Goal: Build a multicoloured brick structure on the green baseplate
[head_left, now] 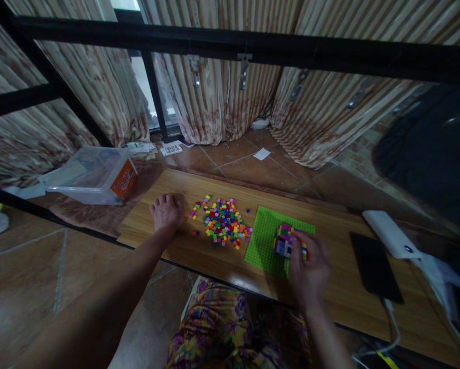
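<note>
My left hand (166, 212) rests palm down on the left part of the wooden table, fingers a little apart and holding nothing. To its right lies a loose pile of small coloured building bricks (224, 221). A green studded baseplate (261, 238) sits right of the pile. On it stands a small multicoloured brick structure (283, 238), with pink, blue, white and red parts showing. My right hand (312, 264) has its thumb and fingers closed on the right side of this structure. The fingers partly cover it, so any single brick between them is hidden.
A black phone-like slab (376, 266) with a white cable and a white power strip (391, 233) lie at the right of the wooden table (214, 261). A clear plastic bin (95, 174) stands on the floor at left. Black metal bars (230, 43) cross in front of striped curtains.
</note>
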`<state>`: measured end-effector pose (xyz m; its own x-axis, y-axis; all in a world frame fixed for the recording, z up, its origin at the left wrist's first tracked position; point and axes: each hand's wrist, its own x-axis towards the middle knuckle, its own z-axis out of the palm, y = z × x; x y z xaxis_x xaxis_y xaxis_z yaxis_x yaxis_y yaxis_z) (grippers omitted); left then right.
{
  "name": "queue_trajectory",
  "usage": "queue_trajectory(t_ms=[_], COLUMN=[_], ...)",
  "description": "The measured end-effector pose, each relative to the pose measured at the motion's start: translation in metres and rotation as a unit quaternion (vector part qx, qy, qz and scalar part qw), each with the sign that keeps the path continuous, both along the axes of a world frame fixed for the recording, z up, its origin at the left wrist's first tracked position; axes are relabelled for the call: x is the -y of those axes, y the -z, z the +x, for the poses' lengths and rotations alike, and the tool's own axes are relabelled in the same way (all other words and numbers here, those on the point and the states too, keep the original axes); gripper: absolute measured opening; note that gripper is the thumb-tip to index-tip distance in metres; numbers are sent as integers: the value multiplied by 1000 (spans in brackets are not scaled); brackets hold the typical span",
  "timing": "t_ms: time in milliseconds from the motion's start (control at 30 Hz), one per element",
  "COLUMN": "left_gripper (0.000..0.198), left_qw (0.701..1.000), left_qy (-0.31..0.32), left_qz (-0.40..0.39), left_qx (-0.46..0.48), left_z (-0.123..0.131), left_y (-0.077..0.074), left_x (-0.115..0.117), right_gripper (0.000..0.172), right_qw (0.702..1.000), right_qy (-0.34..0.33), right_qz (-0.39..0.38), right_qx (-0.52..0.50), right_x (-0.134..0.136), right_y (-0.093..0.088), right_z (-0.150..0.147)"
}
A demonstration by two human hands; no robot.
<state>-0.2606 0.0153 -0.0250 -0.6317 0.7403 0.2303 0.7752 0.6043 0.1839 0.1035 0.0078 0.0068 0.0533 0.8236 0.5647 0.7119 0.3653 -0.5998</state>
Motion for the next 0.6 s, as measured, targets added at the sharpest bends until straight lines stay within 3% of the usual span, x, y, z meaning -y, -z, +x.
queue_trajectory(t_ms=[100, 200, 400, 600], left_gripper=[42, 42, 43, 44], left_qw=[1000, 1000, 1000, 1000], left_qy=[-1, 0, -1, -1], left_qz=[-3, -7, -11, -6], left_qx=[0, 11, 21, 27], left_z=[0, 1, 1, 2], left_y=[-1, -2, -4, -5], left_x=[0, 0, 0, 1], right_gripper=[27, 27, 31, 31], right_qw=[990, 966, 934, 941], right_qy=[-94, -139, -151, -143], right_qz=[-26, -75, -124, -131], right_qx=[100, 205, 300, 277], right_x=[-3, -14, -37, -38], right_y=[-3, 0, 14, 28], right_z=[-23, -44, -64, -68])
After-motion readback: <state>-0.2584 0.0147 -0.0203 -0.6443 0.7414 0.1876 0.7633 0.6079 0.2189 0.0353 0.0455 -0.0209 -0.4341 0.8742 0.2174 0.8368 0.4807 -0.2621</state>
